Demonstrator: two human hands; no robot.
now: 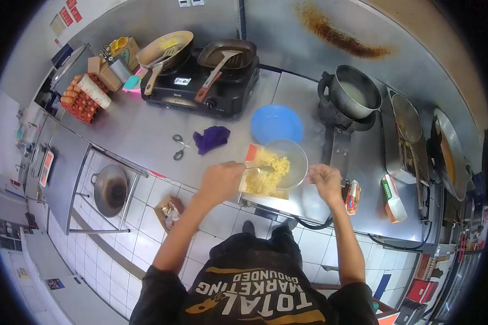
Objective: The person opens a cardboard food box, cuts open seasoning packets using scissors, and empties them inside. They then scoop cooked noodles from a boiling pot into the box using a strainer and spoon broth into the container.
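Note:
My left hand (pixel 225 179) is closed round a metal spoon (pixel 265 169), its bowl end against yellow noodles (pixel 276 176). My right hand (pixel 324 177) pinches the right side of what looks like a round mesh strainer (pixel 297 162), which is tilted. Noodles lie at the strainer's left side and in an open paper food box (pixel 251 153) under it, at the counter's front edge. Just behind the strainer is a blue plate (pixel 276 124). A purple cloth (pixel 211 139) and scissors (pixel 180 147) lie to the left.
A black two-burner stove (pixel 200 92) at the back carries a round frying pan (pixel 165 49) and a square pan (pixel 228 54), both with spatulas. Back right stands a pot (pixel 355 92) of cloudy liquid. A small packet (pixel 352 197) and a carton (pixel 393 197) lie right. Egg trays (pixel 81 103) stand left.

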